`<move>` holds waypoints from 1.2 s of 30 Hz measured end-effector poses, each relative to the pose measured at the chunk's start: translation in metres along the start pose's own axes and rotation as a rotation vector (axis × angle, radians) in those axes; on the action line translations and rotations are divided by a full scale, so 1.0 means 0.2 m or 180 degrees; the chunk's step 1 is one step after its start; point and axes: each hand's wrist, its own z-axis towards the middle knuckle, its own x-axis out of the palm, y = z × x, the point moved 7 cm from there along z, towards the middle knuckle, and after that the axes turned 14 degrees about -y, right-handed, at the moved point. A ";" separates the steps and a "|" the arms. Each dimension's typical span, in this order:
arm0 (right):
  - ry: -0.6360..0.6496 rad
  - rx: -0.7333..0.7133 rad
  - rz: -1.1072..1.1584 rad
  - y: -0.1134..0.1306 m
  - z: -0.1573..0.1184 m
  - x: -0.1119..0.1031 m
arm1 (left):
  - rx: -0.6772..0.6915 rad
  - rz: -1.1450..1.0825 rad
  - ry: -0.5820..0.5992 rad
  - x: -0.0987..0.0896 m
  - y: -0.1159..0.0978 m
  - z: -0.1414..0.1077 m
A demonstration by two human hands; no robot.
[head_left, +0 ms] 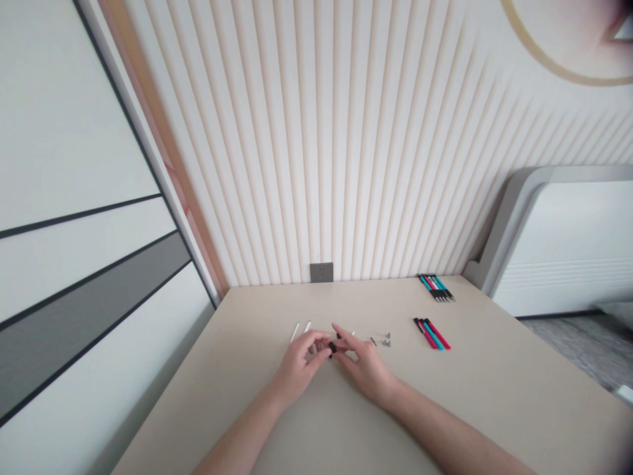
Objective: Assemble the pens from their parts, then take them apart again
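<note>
Two bare hands low over a flat tan table (499,402), close together. On the left hand (297,367), fingers (310,343) curled in and almost shut, with a small black bit (333,347) pinched at the tips, as far as can be seen. Right hand (368,369) just beside the black bit, its long fingers only a little open, tips right up close. No way to tell if the right fingers grip the bit too, since it is so small and partly hidden.

Just behind the black bit and a little to its left, two thin white sticks (295,332) lying on the table. Near it on the right, a few small gray metal bits (386,340). Farther right of it, a bunch of red, blue-green and black pens (432,334), lying side by side. Well behind it and to the right, a second bunch of pens (436,287), at the far table edge. Straight behind it, a small gray wall plug (321,272), low on a striped wall (346,165).
</note>
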 end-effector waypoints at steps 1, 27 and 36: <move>0.0022 -0.0071 -0.0115 0.01 0.00 0.00 | -0.0083 -0.0076 0.0003 0.01 0.00 0.00; 0.0344 0.0181 -0.3332 -0.05 0.09 -0.30 | -0.1572 -0.1648 -0.0461 0.01 0.13 0.00; 0.0360 0.0448 -0.3357 -0.09 0.09 -0.31 | -0.1540 -0.1582 -0.0460 0.00 0.15 0.00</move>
